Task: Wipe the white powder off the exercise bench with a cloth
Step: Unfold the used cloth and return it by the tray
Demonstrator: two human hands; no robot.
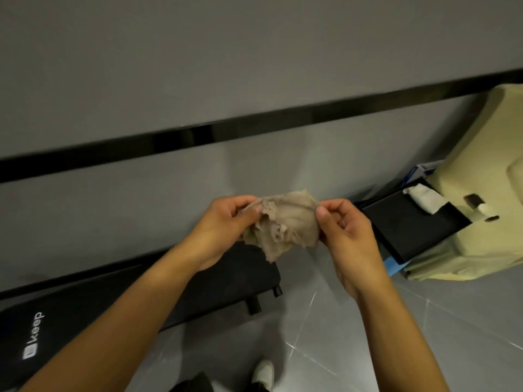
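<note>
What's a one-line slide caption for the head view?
Left hand and right hand pinch a crumpled beige cloth above the black exercise bench.

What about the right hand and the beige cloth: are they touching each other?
Touching. The head view shows the right hand pinching the cloth at its right edge between thumb and fingers. The left hand pinches the opposite edge.

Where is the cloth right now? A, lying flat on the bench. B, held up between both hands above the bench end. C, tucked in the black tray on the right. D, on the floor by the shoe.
B: the left hand and right hand each pinch an edge of the cloth, which hangs in the air above the end of the bench.
</note>
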